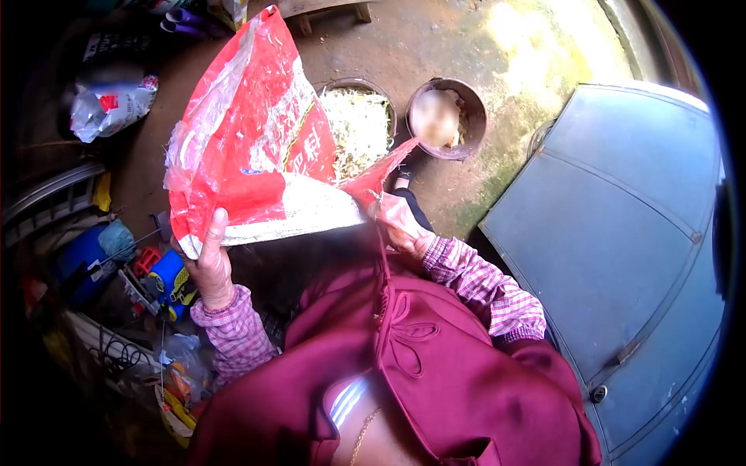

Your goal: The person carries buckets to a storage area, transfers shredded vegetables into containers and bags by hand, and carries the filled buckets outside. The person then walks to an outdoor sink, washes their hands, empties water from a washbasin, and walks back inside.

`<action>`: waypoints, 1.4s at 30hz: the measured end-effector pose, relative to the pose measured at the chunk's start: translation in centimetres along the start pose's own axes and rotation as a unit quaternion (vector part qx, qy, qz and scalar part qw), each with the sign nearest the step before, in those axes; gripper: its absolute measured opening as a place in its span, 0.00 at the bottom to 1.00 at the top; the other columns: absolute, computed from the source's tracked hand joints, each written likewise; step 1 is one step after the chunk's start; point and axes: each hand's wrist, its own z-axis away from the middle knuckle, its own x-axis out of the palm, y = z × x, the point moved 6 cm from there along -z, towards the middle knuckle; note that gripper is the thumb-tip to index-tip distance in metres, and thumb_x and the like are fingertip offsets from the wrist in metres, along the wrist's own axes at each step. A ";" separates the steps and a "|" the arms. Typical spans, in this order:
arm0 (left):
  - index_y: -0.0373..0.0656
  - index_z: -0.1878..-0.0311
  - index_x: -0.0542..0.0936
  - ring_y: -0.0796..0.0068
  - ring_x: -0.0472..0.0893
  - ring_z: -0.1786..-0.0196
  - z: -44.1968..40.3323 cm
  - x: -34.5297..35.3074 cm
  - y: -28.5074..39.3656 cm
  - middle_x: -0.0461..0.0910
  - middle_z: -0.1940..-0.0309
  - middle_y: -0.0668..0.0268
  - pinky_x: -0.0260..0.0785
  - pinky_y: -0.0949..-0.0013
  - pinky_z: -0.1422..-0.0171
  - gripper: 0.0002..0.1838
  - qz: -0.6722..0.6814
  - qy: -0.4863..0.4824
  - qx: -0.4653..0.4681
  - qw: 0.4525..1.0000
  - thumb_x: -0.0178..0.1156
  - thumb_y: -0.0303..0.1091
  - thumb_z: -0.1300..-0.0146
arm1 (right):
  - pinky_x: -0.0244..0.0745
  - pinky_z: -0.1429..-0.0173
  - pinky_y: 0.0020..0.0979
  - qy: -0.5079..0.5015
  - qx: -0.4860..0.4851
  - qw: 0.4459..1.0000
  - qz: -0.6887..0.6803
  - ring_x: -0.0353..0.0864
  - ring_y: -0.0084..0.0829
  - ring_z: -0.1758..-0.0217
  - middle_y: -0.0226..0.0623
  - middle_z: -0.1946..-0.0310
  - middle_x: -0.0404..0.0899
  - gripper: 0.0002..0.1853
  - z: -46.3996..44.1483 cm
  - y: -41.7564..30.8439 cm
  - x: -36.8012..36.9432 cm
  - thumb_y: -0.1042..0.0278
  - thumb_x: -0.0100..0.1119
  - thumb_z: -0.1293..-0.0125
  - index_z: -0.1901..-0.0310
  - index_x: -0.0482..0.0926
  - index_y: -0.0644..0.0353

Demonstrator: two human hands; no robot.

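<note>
A large red and white woven plastic sack [256,140] is stretched between my two hands in front of my body. My left hand [208,260] grips its lower left edge, the thumb lying on top of the white part. My right hand [402,227] is closed around a bunched red corner on the other side. Beyond the sack stands a round tub [393,116] full of pale green shreds [357,128], partly hidden by the sack. To its right is a brown bucket [476,116] with a pale, blurred content inside.
A large grey-blue metal panel [606,210] lies close on my right. Tools, a blue container [78,256] and plastic bags clutter the floor on my left. Farther off are a white plastic bag [113,109] and a wooden bench [318,8].
</note>
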 end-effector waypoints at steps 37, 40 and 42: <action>0.34 0.50 0.69 0.72 0.75 0.53 5.1 1.0 -15.4 0.75 0.56 0.60 0.66 0.69 0.46 0.21 -0.130 0.016 -0.285 0.949 0.56 0.18 0.51 | 0.71 0.58 0.23 0.216 0.449 0.752 -0.430 0.77 0.23 0.64 0.35 0.66 0.80 0.21 7.8 20.9 5.8 0.58 0.54 0.40 0.52 0.74 0.66; 0.35 0.52 0.73 0.71 0.75 0.53 5.3 -1.7 -16.0 0.75 0.55 0.60 0.66 0.68 0.46 0.17 -0.170 0.050 -0.376 0.910 0.55 0.21 0.49 | 0.72 0.64 0.22 0.204 0.578 0.704 -0.360 0.77 0.21 0.72 0.35 0.72 0.80 0.20 13.5 32.4 12.9 0.55 0.53 0.39 0.55 0.76 0.64; 0.32 0.55 0.75 0.70 0.74 0.53 4.8 -0.3 -14.9 0.75 0.56 0.60 0.65 0.68 0.46 0.14 -0.214 0.067 -0.369 0.902 0.55 0.24 0.47 | 0.71 0.68 0.22 0.221 0.624 0.632 -0.403 0.76 0.21 0.78 0.33 0.79 0.79 0.21 14.8 37.3 20.2 0.52 0.52 0.40 0.59 0.78 0.63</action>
